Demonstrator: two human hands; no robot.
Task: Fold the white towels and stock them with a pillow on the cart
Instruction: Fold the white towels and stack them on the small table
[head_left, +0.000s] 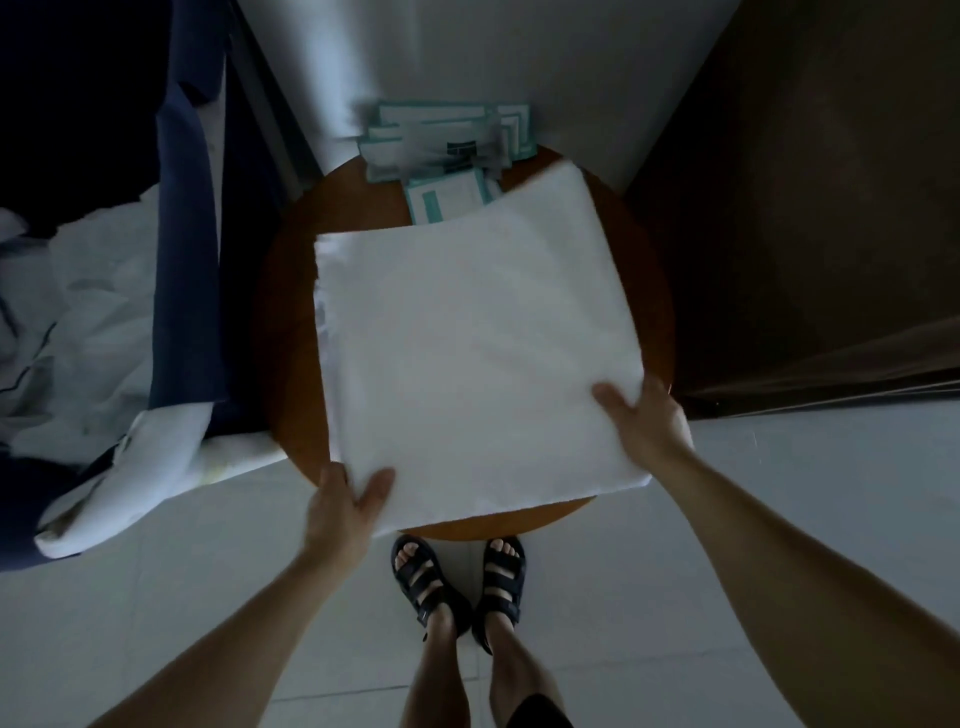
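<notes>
A white towel (478, 338), folded into a large square, lies flat on a round wooden table (291, 374) in front of me. My left hand (345, 501) grips the towel's near left corner, thumb on top and fingers underneath. At the near right edge, my right hand (641, 415) holds the towel the same way, thumb lying on the cloth. No pillow or cart shelf is identifiable in view.
Teal and white paper leaflets (447, 145) lie at the table's far side against a white wall. To the left hangs a dark blue fabric bag (187, 260) holding crumpled white linen (78, 322). A dark wooden door (805, 208) is at right. My sandalled feet (457, 587) stand on pale floor tiles.
</notes>
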